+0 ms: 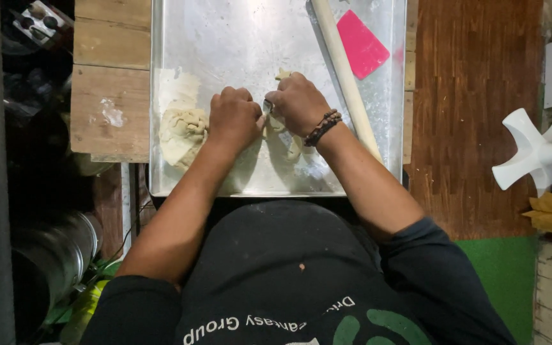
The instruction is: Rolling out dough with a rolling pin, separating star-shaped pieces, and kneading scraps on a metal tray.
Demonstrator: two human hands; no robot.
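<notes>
Pale, soft dough pieces [287, 142] lie near the middle of the shiny metal tray [237, 38], under both hands. Left hand [234, 119] is curled knuckles-up, pressing on dough; just left of it sits a larger lumpy mound of pale dough [182, 134]. Right hand [297, 102], with a dark beaded bracelet [322, 128] at the wrist, pinches a small dough piece together with the left. A long pale wooden rolling pin [346, 76] slants along the right side, a flat pink plastic scraper [361, 43] beyond it, far right. The tray rests on a wooden surface [110, 83].
</notes>
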